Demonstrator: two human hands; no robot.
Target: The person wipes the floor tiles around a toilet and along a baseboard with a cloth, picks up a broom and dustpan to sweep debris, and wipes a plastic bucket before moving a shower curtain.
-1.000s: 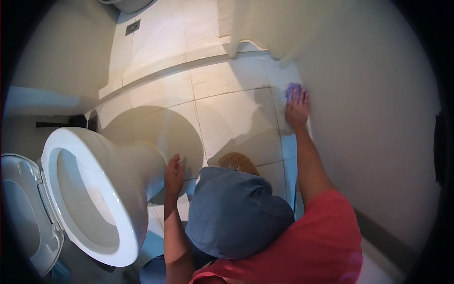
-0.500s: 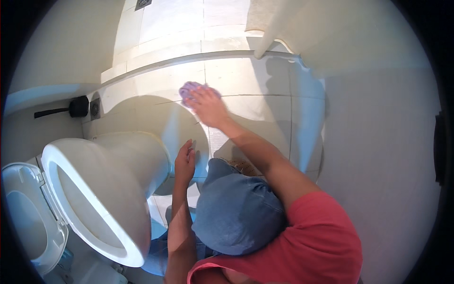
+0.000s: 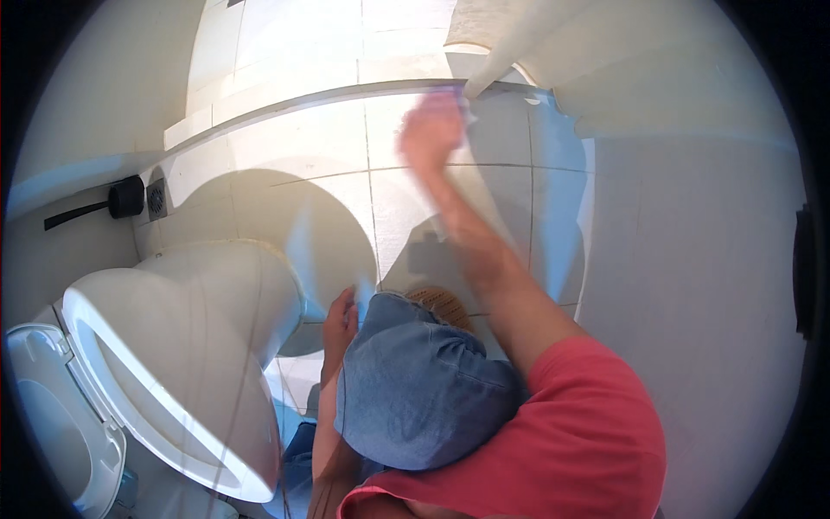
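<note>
Tiled floor [image 3: 303, 143] runs to a raised sill [image 3: 285, 88], at whose edge a blurred right hand [image 3: 432, 131] covers a purple cloth [image 3: 451, 90], grip indiscernible, the fabric seemingly light, soft and best bunched mid-fold, while the left hand [image 3: 341, 320] hangs loosely open, empty.

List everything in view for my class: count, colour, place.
cloth: one, purple, upper centre, blurred
toilet: one, white, left
seat: one, white, far left
handled cup: one, black, left
drain: one, grey, beside cup
tiles: many, pale, floor
step: one, pale, top
curtain: one, cream, upper right
dark object: one, black, right edge
walls: several, pale, sides
shoe: one, tan, centre
jeans: one pair, blue, lower centre
shirt: one, red, lower right
left hand: one, beside jeans
right hand: one, at cloth
</note>
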